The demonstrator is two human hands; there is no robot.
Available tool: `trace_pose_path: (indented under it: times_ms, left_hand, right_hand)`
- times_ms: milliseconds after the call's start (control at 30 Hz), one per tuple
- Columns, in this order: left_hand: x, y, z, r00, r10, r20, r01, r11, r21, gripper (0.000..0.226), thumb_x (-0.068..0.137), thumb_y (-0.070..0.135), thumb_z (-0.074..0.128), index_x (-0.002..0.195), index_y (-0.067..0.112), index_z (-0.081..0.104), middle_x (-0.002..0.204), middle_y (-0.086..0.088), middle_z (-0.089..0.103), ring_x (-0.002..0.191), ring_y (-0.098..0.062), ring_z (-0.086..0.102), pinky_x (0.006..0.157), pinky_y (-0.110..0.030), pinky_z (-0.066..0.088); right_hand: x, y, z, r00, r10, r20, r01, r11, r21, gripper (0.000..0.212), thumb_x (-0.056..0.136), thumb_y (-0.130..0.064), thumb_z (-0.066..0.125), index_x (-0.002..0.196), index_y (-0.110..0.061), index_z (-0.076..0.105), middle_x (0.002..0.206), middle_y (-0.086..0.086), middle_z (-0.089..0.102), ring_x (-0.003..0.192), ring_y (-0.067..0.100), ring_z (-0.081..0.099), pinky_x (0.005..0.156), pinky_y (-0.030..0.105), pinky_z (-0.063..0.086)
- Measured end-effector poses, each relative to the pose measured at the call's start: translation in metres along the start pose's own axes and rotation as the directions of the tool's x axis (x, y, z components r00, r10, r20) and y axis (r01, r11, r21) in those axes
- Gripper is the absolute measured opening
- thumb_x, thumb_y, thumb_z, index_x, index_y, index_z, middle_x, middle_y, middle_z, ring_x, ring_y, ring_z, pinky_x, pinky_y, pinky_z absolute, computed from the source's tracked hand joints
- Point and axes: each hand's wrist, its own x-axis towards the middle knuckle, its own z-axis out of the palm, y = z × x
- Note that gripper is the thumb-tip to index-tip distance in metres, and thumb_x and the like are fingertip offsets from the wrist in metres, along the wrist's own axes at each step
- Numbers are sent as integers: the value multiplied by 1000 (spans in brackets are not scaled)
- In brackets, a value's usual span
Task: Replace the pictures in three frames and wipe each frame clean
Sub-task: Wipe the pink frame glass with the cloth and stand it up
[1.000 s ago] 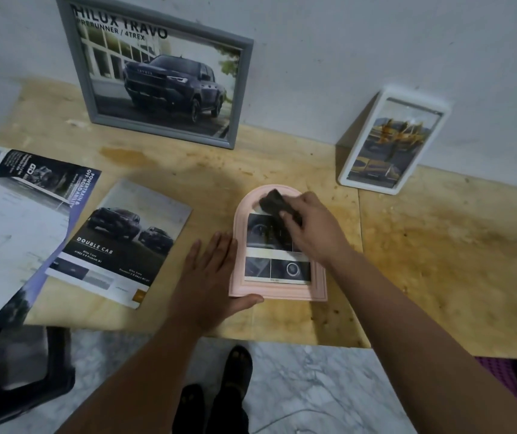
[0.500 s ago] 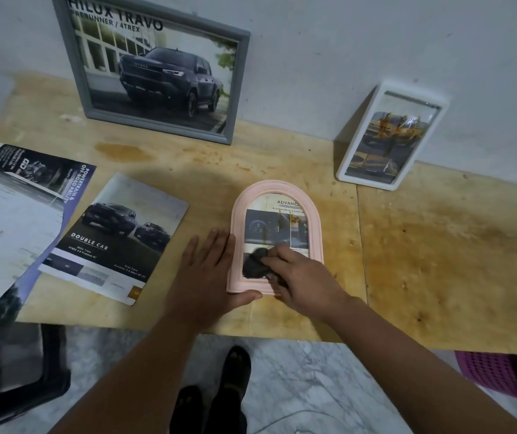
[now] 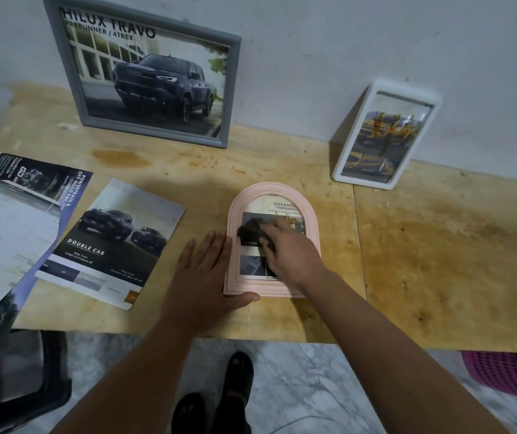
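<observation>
1. While the pink frame (image 3: 272,242) lies flat on the desk (image 3: 438,252) near its front edge, its glass is being wiped with a dark cloth (image 3: 252,234), which is pinched in the curled fingers of the right hand (image 3: 291,252).
2. The frame is steadied by the left hand (image 3: 207,274), which is laid flat with fingers spread against its left side and the thumb along its bottom edge.
3. A brochure cutting is already seated in the pink frame, so its picture swap is judged done and only the wiping is under way.
4. The grey frame (image 3: 144,70) and the white frame (image 3: 385,136) are propped against the wall at the back of the desk, each with a vehicle picture in it; they are judged to be finished, though whether they have been wiped cannot be told.
5. Loose brochures (image 3: 107,245) are left on the desk to the left.
6. The task is judged to be near its end, with the last wipe and perhaps the standing up of the pink frame remaining.
</observation>
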Motion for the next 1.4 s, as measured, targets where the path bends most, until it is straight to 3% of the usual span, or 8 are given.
trace_pose_path:
  times_ms: [267, 467, 800, 967, 1033, 1167, 1267, 1400]
  left_hand:
    - [0, 1, 1, 999, 3, -41, -4, 1000, -31, 119, 79, 95, 35, 155, 4, 35, 164, -13, 32, 156, -26, 21, 125, -56, 18]
    - [0, 1, 0, 999, 4, -47, -5, 1000, -30, 120, 78, 95, 34, 157, 5, 32, 166, -12, 28, 156, -26, 18, 125, -56, 17]
    - [-1, 0, 2, 998, 15, -64, -19, 998, -58, 118, 80, 94, 37, 156, 4, 35, 164, -13, 32, 156, -27, 21, 124, -56, 19]
    - [-1, 0, 3, 996, 22, -81, -27, 998, -61, 118, 79, 94, 39, 155, 3, 37, 163, -14, 34, 155, -28, 23, 124, -56, 20]
    - [0, 0, 2, 997, 22, -78, -27, 998, -65, 119, 79, 94, 38, 155, 3, 36, 164, -13, 32, 155, -27, 22, 124, -56, 20]
    - [0, 0, 0, 998, 7, -56, -10, 998, -62, 119, 77, 94, 38, 155, 4, 36, 164, -13, 32, 155, -27, 22, 123, -57, 22]
    - [1, 0, -1, 1000, -4, -10, 4, 999, -51, 120, 77, 94, 36, 157, 5, 32, 165, -12, 29, 157, -25, 17, 124, -56, 18]
    - [1, -1, -1, 1000, -5, 13, 5, 999, -45, 120, 79, 95, 32, 160, 7, 25, 168, -10, 21, 158, -24, 10, 126, -55, 13]
  right_hand:
    - [-26, -2, -32, 939, -109, 327, 31, 972, 234, 21, 104, -24, 54, 114, -15, 69, 100, -4, 58, 81, 17, 60, 72, 35, 49]
    - [40, 11, -40, 991, 133, 1, -131, 972, 197, 27, 103, -27, 53, 124, -19, 68, 113, 9, 59, 102, 27, 58, 87, 39, 49]
    - [-31, -8, -3, 985, -35, 167, 35, 999, -1, 35, 101, -30, 53, 135, -20, 56, 112, 2, 45, 79, 31, 61, 60, 39, 50]
    - [-33, -7, -36, 923, -93, 373, -2, 969, 248, 16, 101, -27, 58, 112, -31, 69, 98, -10, 54, 84, 14, 61, 73, 31, 48]
    - [-11, -1, -49, 957, -30, 290, -73, 939, 335, 15, 101, -23, 59, 101, -34, 70, 96, -5, 63, 87, 16, 63, 76, 34, 50]
    - [37, 18, -46, 990, 111, -81, -103, 989, 107, 37, 100, -28, 55, 136, -25, 63, 114, 1, 58, 103, 23, 56, 83, 39, 50]
    - [50, 14, -26, 998, 48, -45, -57, 975, -215, 41, 98, -28, 54, 138, -27, 61, 124, 6, 63, 108, 34, 55, 85, 45, 49]
    - [23, 8, -5, 997, -43, -59, 26, 967, -255, 42, 88, -17, 64, 129, -26, 68, 120, 1, 69, 104, 34, 58, 81, 46, 45]
